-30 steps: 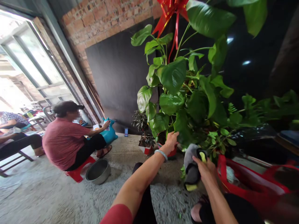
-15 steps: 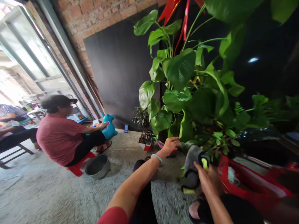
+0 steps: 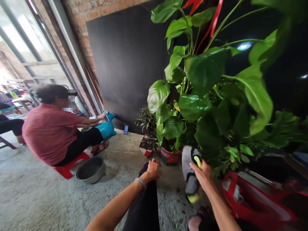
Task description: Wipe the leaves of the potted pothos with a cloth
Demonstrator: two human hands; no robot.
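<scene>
- The left hand (image 3: 153,170) has come away from the leaf edge it reached a moment ago and is now just left of and nearer than the pot (image 3: 168,157), over the trousered knee (image 3: 144,186). Whether it touches the knee, I cannot tell.
- Its fingers look loosely curled with nothing visible in them; how closed they are, I cannot tell.
- The right hand (image 3: 203,173) grips the grey cloth (image 3: 189,163), thumb pressed on top beside a yellow-green edge, other fingers mostly hidden. The cloth hangs bunched just right of the pot and nearer the wearer.
- For the work in hand, this seems to leave the leafy plant (image 3: 204,73), rising above the pot, without a hand steadying it; only the right hand visibly holds anything.
- Right of the pot, beyond the cloth, stands a red bag (image 3: 232,189); just left of it, a small shrub (image 3: 146,144).
- Well left of the pot, a seated person's hand (image 3: 103,115) has shifted higher on a blue animal figure (image 3: 106,130).
</scene>
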